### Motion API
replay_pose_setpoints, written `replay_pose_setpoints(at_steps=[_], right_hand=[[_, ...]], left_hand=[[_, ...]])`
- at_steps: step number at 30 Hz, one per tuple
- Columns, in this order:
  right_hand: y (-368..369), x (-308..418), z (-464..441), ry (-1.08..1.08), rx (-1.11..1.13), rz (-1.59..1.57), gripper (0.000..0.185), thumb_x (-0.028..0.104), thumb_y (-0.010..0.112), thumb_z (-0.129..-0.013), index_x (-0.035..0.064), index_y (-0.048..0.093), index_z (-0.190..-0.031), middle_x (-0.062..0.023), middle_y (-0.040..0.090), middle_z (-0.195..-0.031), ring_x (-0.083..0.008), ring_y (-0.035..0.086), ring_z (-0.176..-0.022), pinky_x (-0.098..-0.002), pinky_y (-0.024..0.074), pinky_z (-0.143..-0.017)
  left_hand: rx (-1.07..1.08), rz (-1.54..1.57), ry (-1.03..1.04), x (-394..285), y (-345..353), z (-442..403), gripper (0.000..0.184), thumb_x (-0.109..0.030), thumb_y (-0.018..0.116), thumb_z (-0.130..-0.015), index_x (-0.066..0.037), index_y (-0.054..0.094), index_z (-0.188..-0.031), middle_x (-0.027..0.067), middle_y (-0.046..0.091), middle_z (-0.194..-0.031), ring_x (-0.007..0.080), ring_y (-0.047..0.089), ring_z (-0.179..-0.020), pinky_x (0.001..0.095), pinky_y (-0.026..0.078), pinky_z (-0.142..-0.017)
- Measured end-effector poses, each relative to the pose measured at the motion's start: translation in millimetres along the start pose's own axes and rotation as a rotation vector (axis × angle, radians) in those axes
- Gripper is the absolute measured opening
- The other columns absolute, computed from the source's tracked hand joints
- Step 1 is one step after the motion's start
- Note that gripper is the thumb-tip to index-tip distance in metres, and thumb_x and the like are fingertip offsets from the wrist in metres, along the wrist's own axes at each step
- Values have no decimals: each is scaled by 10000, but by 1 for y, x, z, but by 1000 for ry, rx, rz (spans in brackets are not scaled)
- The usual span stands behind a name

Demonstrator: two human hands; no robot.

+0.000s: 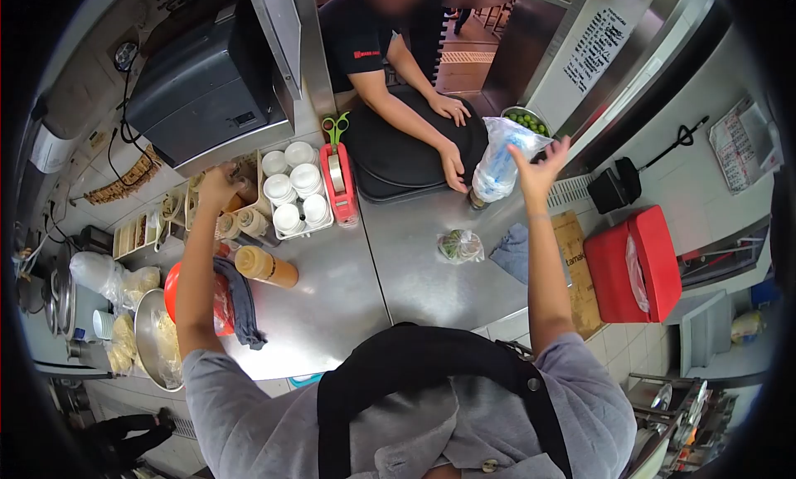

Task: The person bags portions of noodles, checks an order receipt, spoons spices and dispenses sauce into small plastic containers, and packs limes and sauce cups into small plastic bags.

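Observation:
On the left, my left hand (pixel 217 187) reaches over the rack of containers beside the counter, its fingers curled over something too small to name. My right hand (pixel 541 165) is raised at the right with its fingers spread, just beside a clear plastic bag bundle (pixel 501 160) that stands on a dark base. Whether the palm touches the bag cannot be made out. A small bag with green contents (pixel 461 246) lies on the steel counter (pixel 414 284). Between the hands are a white rack of lidded cups (pixel 307 180) and a red tape dispenser (pixel 342 189).
Across the counter a co-worker's hands (pixel 451 139) rest by black round trays (pixel 390 147). An orange sauce bottle (pixel 267 267) and red container (pixel 222 306) are at the left. Blue cloth (pixel 512 251), cardboard (pixel 574 272) and a red bin (pixel 634 267) are at the right.

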State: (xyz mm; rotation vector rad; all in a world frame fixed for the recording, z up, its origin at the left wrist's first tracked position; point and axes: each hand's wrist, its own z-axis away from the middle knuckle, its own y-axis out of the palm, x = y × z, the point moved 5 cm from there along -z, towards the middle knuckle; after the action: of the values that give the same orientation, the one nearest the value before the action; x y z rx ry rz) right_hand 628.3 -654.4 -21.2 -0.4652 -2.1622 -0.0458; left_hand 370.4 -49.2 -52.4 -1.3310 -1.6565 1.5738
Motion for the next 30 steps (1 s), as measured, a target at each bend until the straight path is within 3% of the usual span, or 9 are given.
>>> replay_pose_setpoints(at_steps=[1, 3, 5, 6, 11, 19, 23, 27, 30], right_hand=[[16, 8, -9, -201, -54, 145, 1134, 294, 886, -548, -53, 205, -1386, -214, 365, -1341, -311, 394, -1238, -398, 339, -1019], [40, -15, -8, 139, 203, 71, 955, 249, 861, -577, -72, 345, -1314, -201, 527, -1186, -273, 507, -1137, -379, 386, -979], [53, -66, -12, -68, -102, 275, 735, 204, 808, -634, -62, 451, -1219, -176, 616, -1038, -265, 590, -990, -370, 436, -911], [52, -59, -9, 94, 6, -9, 607, 182, 778, -655, -59, 507, -1141, -181, 621, -1049, -282, 593, -967, -364, 441, -894], [28, -115, -20, 52, -121, -11, 347, 29, 686, -719, -46, 567, -1036, -121, 631, -973, -208, 604, -839, -357, 492, -779], [27, 126, 5, -75, 429, -526, 342, -26, 631, -731, -3, 505, -1048, -45, 555, -957, -134, 541, -860, -271, 450, -785], [77, 169, 106, 69, 797, -475, 352, 13, 662, -670, 46, 526, -992, -27, 544, -903, -115, 531, -811, -267, 440, -763], [123, 194, 223, -57, 1152, -586, 346, 60, 656, -655, 44, 532, -977, -52, 573, -862, -130, 556, -831, -297, 452, -746], [134, 189, 291, 157, 1187, -701, 383, 30, 665, -633, 8, 509, -983, -102, 567, -928, -169, 566, -850, -319, 457, -756]], left_hand=[[-32, 111, -50, -2, -13, 8, 493, -183, 754, -656, -44, 600, -1103, 179, 635, -1058, 305, 619, -975, 380, 504, -789], [-79, 195, 27, -4, -26, 23, 483, -181, 749, -679, -23, 593, -1107, 184, 636, -1054, 293, 625, -964, 368, 506, -775], [-116, 264, 45, -8, -45, 61, 474, -179, 745, -701, -2, 586, -1112, 189, 637, -1050, 281, 632, -953, 356, 508, -760], [-92, 324, -45, -22, -59, 80, 448, -172, 735, -727, 6, 584, -1110, 169, 641, -1047, 242, 634, -929, 336, 509, -739], [-179, 563, -244, -7, -92, 179, 384, -149, 696, -800, 12, 571, -1126, 108, 642, -1034, 134, 614, -868, 275, 502, -699], [-296, 764, -489, 33, -90, 291, 391, -201, 575, -907, -27, 493, -1247, 94, 626, -1061, 141, 601, -915, 252, 472, -749], [-920, 875, -526, -8, -63, 317, 413, -204, 410, -984, -51, 329, -1359, 150, 568, -1132, 216, 563, -1053, 320, 478, -817], [-862, 799, -515, -37, 39, 335, 485, -100, 532, -904, -39, 342, -1346, 118, 530, -1172, 174, 525, -1042, 287, 422, -833], [-722, 721, -536, -76, 45, 313, 950, -230, 812, -670, -32, 232, -1396, 162, 504, -1221, 267, 504, -1109, 353, 425, -878]])
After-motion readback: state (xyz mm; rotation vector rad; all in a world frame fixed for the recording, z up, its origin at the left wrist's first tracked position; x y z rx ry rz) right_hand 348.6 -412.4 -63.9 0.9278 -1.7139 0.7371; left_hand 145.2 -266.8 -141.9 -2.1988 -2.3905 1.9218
